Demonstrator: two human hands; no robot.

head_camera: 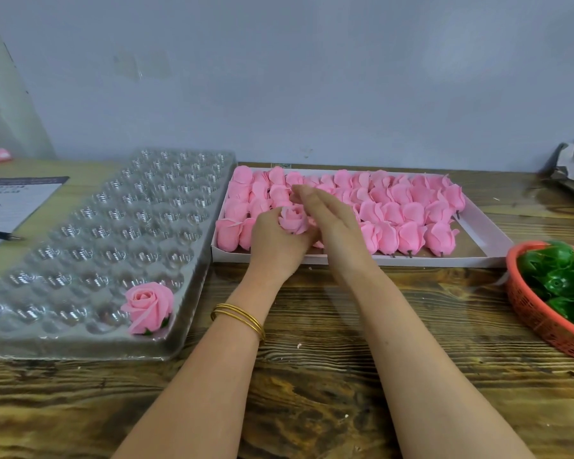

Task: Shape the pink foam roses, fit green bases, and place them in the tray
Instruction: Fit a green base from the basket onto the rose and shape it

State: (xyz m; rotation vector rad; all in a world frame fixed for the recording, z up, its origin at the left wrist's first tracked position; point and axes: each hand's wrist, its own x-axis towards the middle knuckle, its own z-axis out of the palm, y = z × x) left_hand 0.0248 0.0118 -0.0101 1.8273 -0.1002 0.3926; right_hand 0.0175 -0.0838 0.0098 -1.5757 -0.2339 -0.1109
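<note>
Left forearm (196, 376) and right forearm (421, 359) are both bare all the way down to the bottom edge of the shot. On the left wrist there's a small stack of thin gold bangles (239, 318), plain and smooth, two or three, hard to count. Left hand (272, 241) and right hand (333, 223) are bare too, nails too blurry to make out.

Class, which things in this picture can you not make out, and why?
Head view only:
1. Underside of the held rose: covered by the left hand, so any green base is unseen.
2. White box contents behind the right hand: hidden by it.
3. Printed sheet: text blurred, cut by the left edge.
4. Red basket of green bases: cut by the right edge.
</note>
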